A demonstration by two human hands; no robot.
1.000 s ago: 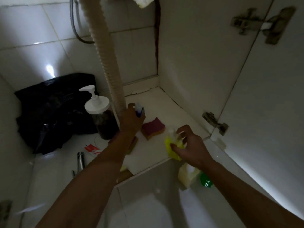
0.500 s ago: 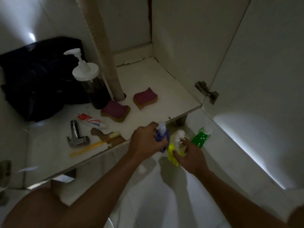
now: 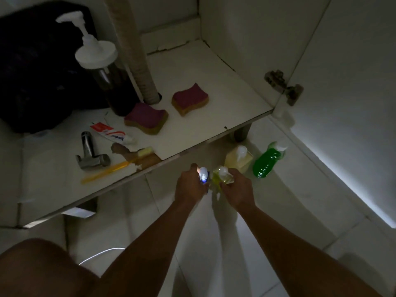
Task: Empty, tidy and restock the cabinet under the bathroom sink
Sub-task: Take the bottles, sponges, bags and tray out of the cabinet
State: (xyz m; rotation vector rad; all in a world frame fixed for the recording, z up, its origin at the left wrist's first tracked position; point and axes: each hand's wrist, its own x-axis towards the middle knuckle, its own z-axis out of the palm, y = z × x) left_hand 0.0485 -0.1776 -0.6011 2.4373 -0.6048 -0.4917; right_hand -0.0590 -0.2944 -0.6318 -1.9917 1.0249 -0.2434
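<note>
My left hand (image 3: 189,186) is closed around a small blue bottle (image 3: 204,176) with a white cap, low over the floor just in front of the cabinet floor (image 3: 205,86). Right beside it, my right hand (image 3: 237,188) grips a yellow bottle (image 3: 219,179). On the floor behind them stand a pale yellow bottle (image 3: 239,158) and a green bottle (image 3: 267,161). Inside the cabinet lie two pink sponges (image 3: 189,99) (image 3: 146,117), a toothpaste tube (image 3: 111,133), a yellow toothbrush (image 3: 115,167), a metal fitting (image 3: 90,154) and a dark pump bottle (image 3: 107,67).
The ribbed drain hose (image 3: 137,50) drops through the cabinet floor beside the pump bottle. A black bag (image 3: 32,61) fills the back left corner. The open door (image 3: 347,82) with its hinge (image 3: 282,84) stands at the right. My knee (image 3: 38,271) is at the lower left.
Both hands came out of the cabinet and went down to the floor in front of it, carrying the blue and yellow bottles. The view tilted down.
</note>
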